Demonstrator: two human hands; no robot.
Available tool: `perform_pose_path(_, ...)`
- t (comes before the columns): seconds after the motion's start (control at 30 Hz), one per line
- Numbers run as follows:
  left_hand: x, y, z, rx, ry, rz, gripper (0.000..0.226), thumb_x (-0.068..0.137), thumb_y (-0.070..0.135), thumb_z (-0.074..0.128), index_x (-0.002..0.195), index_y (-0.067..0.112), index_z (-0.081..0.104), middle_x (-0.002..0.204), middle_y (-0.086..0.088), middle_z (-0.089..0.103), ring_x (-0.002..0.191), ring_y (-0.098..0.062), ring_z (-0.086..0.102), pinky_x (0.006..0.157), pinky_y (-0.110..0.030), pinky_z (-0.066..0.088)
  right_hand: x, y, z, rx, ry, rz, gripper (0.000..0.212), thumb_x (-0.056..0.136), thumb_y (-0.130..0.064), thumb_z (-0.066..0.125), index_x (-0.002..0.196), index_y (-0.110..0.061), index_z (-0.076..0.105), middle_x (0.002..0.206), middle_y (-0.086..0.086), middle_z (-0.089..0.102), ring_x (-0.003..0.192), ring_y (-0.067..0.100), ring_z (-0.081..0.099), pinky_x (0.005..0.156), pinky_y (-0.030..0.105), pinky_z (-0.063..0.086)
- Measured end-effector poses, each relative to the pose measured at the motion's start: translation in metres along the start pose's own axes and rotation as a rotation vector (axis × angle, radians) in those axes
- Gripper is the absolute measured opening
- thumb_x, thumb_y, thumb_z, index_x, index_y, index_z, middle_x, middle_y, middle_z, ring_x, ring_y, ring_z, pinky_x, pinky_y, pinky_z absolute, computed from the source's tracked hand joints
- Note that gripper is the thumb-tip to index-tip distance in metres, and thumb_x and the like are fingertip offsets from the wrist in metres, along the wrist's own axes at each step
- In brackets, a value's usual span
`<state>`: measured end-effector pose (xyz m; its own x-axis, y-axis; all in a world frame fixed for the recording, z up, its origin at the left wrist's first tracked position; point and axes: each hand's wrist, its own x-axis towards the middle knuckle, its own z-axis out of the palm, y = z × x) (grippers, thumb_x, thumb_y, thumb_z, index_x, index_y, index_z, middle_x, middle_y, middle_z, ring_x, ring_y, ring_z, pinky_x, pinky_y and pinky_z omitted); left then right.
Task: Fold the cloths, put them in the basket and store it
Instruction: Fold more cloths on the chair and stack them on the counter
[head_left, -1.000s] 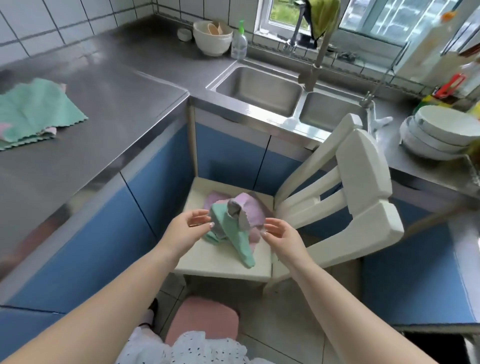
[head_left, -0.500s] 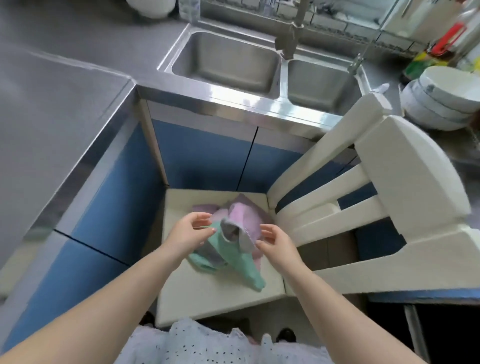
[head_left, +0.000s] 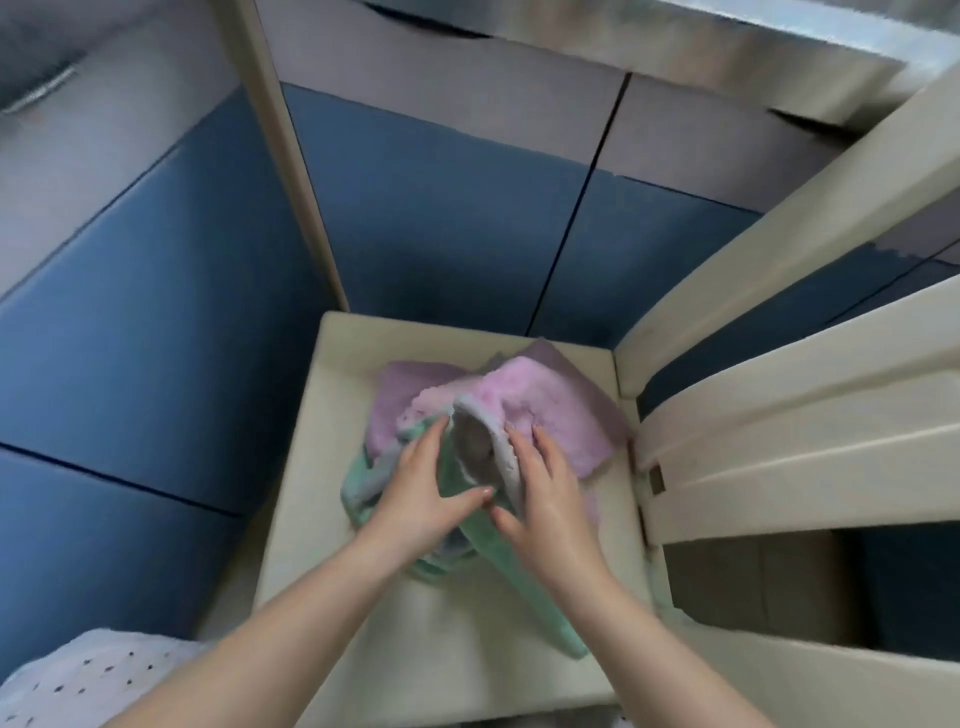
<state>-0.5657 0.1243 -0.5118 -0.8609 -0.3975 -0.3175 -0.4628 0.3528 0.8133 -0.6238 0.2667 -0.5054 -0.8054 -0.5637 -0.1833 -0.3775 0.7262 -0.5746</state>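
A loose pile of cloths lies on the cream chair seat (head_left: 441, 654): a pink cloth (head_left: 545, 410) at the back, a grey cloth (head_left: 485, 447) bunched on top, and a green cloth (head_left: 524, 577) trailing toward the seat's front. My left hand (head_left: 421, 493) lies against the pile's left side with its fingers on the green cloth. On the pile's right side rests my right hand (head_left: 548, 493), its fingers touching the grey and pink cloths. The fingers of both hands look fairly straight and the thumbs nearly meet. No basket is in view.
The chair's cream backrest slats (head_left: 789, 415) rise close on the right. Blue cabinet doors (head_left: 426, 228) stand right behind and to the left of the seat. The steel counter edge (head_left: 571, 31) runs along the top.
My head has dropped closer over the chair, so the sink and counter have left the view. Both hands have come down from beside the pile onto it.
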Motion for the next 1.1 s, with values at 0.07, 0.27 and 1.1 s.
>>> perform_pose_path(0.07, 0.016, -0.007, 0.007, -0.064, 0.009, 0.029, 0.092, 0.074, 0.032, 0.075, 0.148, 0.022, 0.021, 0.150, 0.002, 0.032, 0.139, -0.009, 0.025, 0.115, -0.030, 0.023, 0.013, 0.009, 0.008, 0.014, 0.033, -0.024, 0.078, 0.081, -0.028, 0.064, 0.146, -0.032, 0.020, 0.156, 0.001, 0.012, 0.144, 0.014, 0.008, 0.109, 0.021, 0.013)
perform_pose_path(0.27, 0.049, -0.014, 0.017, -0.177, 0.025, 0.093, 0.095, 0.058, 0.057, 0.065, 0.143, 0.026, 0.034, 0.139, 0.009, 0.047, 0.130, -0.005, 0.041, 0.110, -0.034, 0.035, 0.041, 0.025, 0.019, 0.027, 0.158, -0.105, 0.074, 0.082, -0.026, 0.063, 0.146, -0.030, 0.027, 0.154, 0.003, 0.018, 0.143, 0.015, 0.014, 0.107, 0.016, 0.013)
perform_pose_path(1.1, -0.013, 0.100, -0.167, 0.068, 0.761, 0.607, 0.020, 0.096, 0.020, 0.048, 0.102, 0.011, 0.065, 0.095, -0.002, 0.064, 0.089, -0.017, 0.056, 0.066, -0.022, 0.039, 0.031, -0.086, -0.194, 0.142, 0.656, -0.345, 0.011, 0.082, -0.026, 0.067, 0.087, -0.016, 0.068, 0.074, 0.002, 0.065, 0.072, 0.023, 0.062, 0.068, 0.032, 0.049)
